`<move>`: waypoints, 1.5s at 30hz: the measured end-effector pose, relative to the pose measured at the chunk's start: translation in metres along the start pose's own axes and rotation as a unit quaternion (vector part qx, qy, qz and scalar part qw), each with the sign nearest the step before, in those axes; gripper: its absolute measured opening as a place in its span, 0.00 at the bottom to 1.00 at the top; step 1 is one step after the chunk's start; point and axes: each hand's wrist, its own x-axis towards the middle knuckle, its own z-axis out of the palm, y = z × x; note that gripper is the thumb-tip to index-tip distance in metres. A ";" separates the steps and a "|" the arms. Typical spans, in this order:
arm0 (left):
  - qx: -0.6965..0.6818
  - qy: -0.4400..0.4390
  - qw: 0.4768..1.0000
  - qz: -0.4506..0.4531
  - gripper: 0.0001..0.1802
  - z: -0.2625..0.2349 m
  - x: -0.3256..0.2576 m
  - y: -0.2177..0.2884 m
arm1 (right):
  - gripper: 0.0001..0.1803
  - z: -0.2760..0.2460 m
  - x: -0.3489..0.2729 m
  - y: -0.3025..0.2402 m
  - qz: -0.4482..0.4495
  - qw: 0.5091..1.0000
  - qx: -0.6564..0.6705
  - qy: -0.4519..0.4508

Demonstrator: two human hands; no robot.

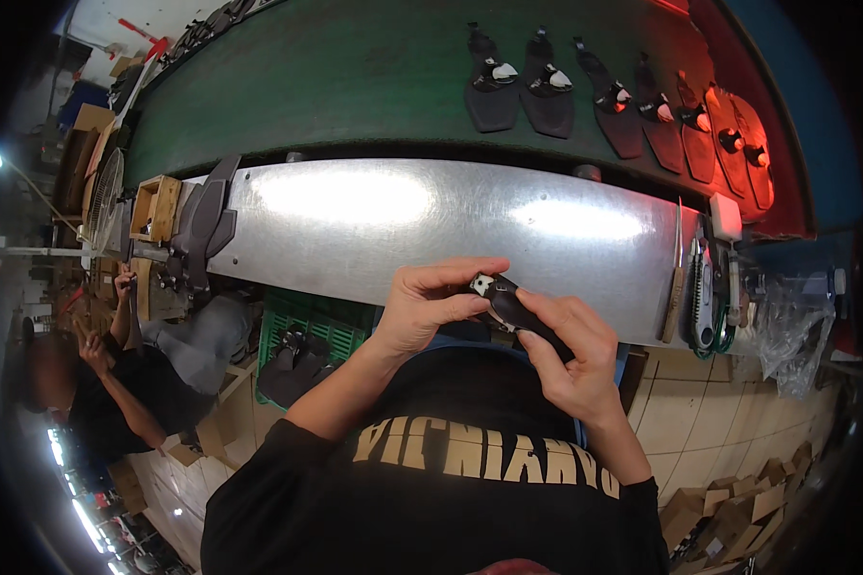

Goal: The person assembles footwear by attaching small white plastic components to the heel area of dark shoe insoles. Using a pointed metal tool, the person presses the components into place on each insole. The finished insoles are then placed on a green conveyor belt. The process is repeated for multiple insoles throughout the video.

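Above the steel bench (374, 220), both hands' fingers (451, 305) pinch a black shoe piece (510, 309) bearing a white tag (482, 284).

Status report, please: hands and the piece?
Both hands, left hand and right hand, pinch black shoe piece. Held above metal table. Nothing in the way.

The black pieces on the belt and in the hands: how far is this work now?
Looks done: a row of black pieces with white and red tags lies on the green belt. In hand: the left hand and right hand hold one piece. Left: a green crate holds more dark pieces.
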 end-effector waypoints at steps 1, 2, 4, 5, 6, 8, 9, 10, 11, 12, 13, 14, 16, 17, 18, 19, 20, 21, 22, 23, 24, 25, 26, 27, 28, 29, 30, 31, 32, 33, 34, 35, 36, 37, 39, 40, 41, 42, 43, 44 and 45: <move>0.013 -0.001 1.000 0.008 0.21 0.000 -0.001 0.000 | 0.23 0.000 0.001 -0.001 -0.002 1.000 -0.005 -0.005; 0.016 -0.011 1.000 0.015 0.21 -0.002 -0.001 0.000 | 0.23 -0.001 0.002 -0.003 -0.003 1.000 -0.011 -0.010; 0.022 -0.031 0.999 0.029 0.21 -0.006 -0.002 -0.002 | 0.22 -0.002 0.003 -0.007 -0.007 0.999 -0.025 -0.021; 0.010 -0.047 0.998 0.031 0.20 -0.007 -0.002 -0.002 | 0.22 -0.003 0.004 -0.008 -0.009 0.999 -0.034 -0.027; -0.002 -0.062 0.998 0.033 0.20 -0.009 -0.003 -0.002 | 0.22 -0.004 0.004 -0.009 -0.011 0.999 -0.042 -0.033; -0.011 -0.084 0.996 0.040 0.19 -0.011 -0.003 -0.001 | 0.22 -0.004 0.004 -0.010 -0.020 0.998 -0.052 -0.038; -0.008 -0.091 0.995 0.044 0.19 -0.012 -0.003 -0.001 | 0.22 -0.004 0.004 -0.010 -0.026 0.997 -0.057 -0.041; -0.006 -0.100 0.994 0.049 0.19 -0.013 -0.002 -0.001 | 0.23 -0.004 0.003 -0.010 -0.032 0.997 -0.064 -0.041; 0.004 -0.102 0.994 0.048 0.18 -0.013 -0.001 -0.001 | 0.23 -0.003 0.003 -0.009 -0.039 0.996 -0.071 -0.041; 0.015 -0.104 0.993 0.047 0.18 -0.014 -0.002 0.000 | 0.23 -0.002 0.002 -0.009 -0.046 0.995 -0.078 -0.041; 0.025 -0.105 0.993 0.048 0.18 -0.014 -0.001 0.001 | 0.24 -0.002 0.002 -0.009 -0.045 0.995 -0.080 -0.044; 0.039 -0.103 0.993 0.041 0.19 -0.014 -0.002 0.002 | 0.24 -0.002 0.002 -0.009 -0.044 0.995 -0.082 -0.047; 0.065 -0.098 0.993 0.028 0.19 -0.014 -0.005 0.004 | 0.24 -0.001 0.002 -0.010 -0.042 0.994 -0.089 -0.053; 0.073 -0.099 0.992 0.032 0.19 -0.013 -0.005 0.006 | 0.24 0.000 0.003 -0.011 -0.041 0.993 -0.095 -0.056; 0.080 -0.100 0.991 0.035 0.19 -0.010 -0.005 0.008 | 0.24 0.001 0.003 -0.011 -0.040 0.992 -0.101 -0.059; 0.087 -0.100 0.990 0.040 0.20 -0.008 -0.006 0.009 | 0.24 0.001 0.003 -0.011 -0.039 0.992 -0.102 -0.064; 0.090 -0.100 0.990 0.042 0.20 -0.008 -0.006 0.009 | 0.24 0.002 0.003 -0.011 -0.037 0.992 -0.104 -0.068; 0.093 -0.099 0.990 0.044 0.20 -0.007 -0.007 0.008 | 0.24 0.003 0.003 -0.010 -0.036 0.991 -0.105 -0.073; 0.095 -0.097 0.990 0.045 0.21 -0.006 -0.008 0.007 | 0.23 0.003 0.004 -0.009 -0.031 0.992 -0.100 -0.075; 0.088 -0.076 0.993 0.033 0.21 -0.004 -0.009 0.006 | 0.23 0.003 0.004 -0.008 -0.026 0.992 -0.095 -0.078; 0.080 -0.055 0.995 0.021 0.22 -0.001 -0.009 0.004 | 0.22 0.003 0.005 -0.006 -0.020 0.992 -0.090 -0.080; 0.071 -0.035 0.997 0.009 0.22 0.002 -0.009 0.004 | 0.21 0.004 0.004 -0.003 0.010 0.995 -0.062 -0.074; 0.067 -0.023 0.997 -0.023 0.23 0.003 -0.010 0.006 | 0.20 0.005 0.003 0.001 0.040 0.996 -0.034 -0.068; 0.062 -0.012 0.997 -0.055 0.23 0.004 -0.010 0.007 | 0.19 0.007 0.002 0.004 0.071 0.996 -0.007 -0.061; 0.057 0.000 0.995 -0.088 0.23 0.004 -0.010 0.008 | 0.19 0.009 0.001 0.006 0.100 0.993 0.016 -0.055; 0.053 -0.002 0.994 -0.100 0.23 0.003 -0.009 0.008 | 0.18 0.011 0.000 0.008 0.129 0.990 0.039 -0.048; 0.050 -0.005 0.992 -0.113 0.23 0.001 -0.007 0.008 | 0.17 0.013 -0.001 0.009 0.157 0.985 0.062 -0.041; 0.047 -0.008 0.991 -0.127 0.23 0.000 -0.006 0.008 | 0.14 0.014 -0.001 0.010 0.156 0.985 0.067 -0.032; 0.049 -0.008 0.991 -0.127 0.23 0.000 -0.005 0.009 | 0.13 0.015 -0.001 0.012 0.139 0.988 0.059 -0.039; 0.051 -0.007 0.990 -0.128 0.22 0.000 -0.005 0.010 | 0.11 0.015 -0.002 0.015 0.121 0.990 0.050 -0.045; 0.052 -0.008 0.990 -0.129 0.22 0.001 -0.004 0.010 | 0.10 0.014 -0.002 0.017 0.104 0.992 0.040 -0.051; 0.057 -0.008 0.990 -0.125 0.23 0.002 -0.004 0.010 | 0.10 0.014 -0.002 0.017 0.100 0.993 0.036 -0.052; 0.061 -0.008 0.991 -0.121 0.23 0.003 -0.003 0.011 | 0.09 0.015 -0.001 0.016 0.096 0.994 0.031 -0.052; 0.064 -0.008 0.991 -0.116 0.24 0.004 -0.003 0.011 | 0.09 0.015 -0.001 0.015 0.091 0.994 0.026 -0.054; 0.068 -0.010 0.992 -0.109 0.24 0.004 -0.003 0.011 | 0.10 0.014 0.001 0.013 0.067 0.995 -0.008 -0.067; 0.069 -0.008 0.992 -0.104 0.24 0.004 -0.003 0.011 | 0.10 0.013 0.001 0.012 0.054 0.995 -0.025 -0.076; 0.069 -0.003 0.991 -0.114 0.22 0.005 -0.003 0.012 | 0.11 0.012 0.002 0.011 0.050 0.995 -0.030 -0.085; 0.070 0.003 0.990 -0.124 0.21 0.005 -0.001 0.013 | 0.11 0.011 0.003 0.012 0.045 0.994 -0.035 -0.095; 0.071 0.009 0.989 -0.133 0.20 0.005 0.001 0.013 | 0.12 0.010 0.004 0.012 0.041 0.993 -0.039 -0.105; 0.075 0.006 0.988 -0.139 0.19 0.004 0.002 0.012 | 0.12 0.009 0.004 0.012 0.042 0.992 -0.040 -0.111; 0.078 0.003 0.986 -0.144 0.18 0.003 0.004 0.011 | 0.13 0.009 0.003 0.012 0.043 0.991 -0.041 -0.117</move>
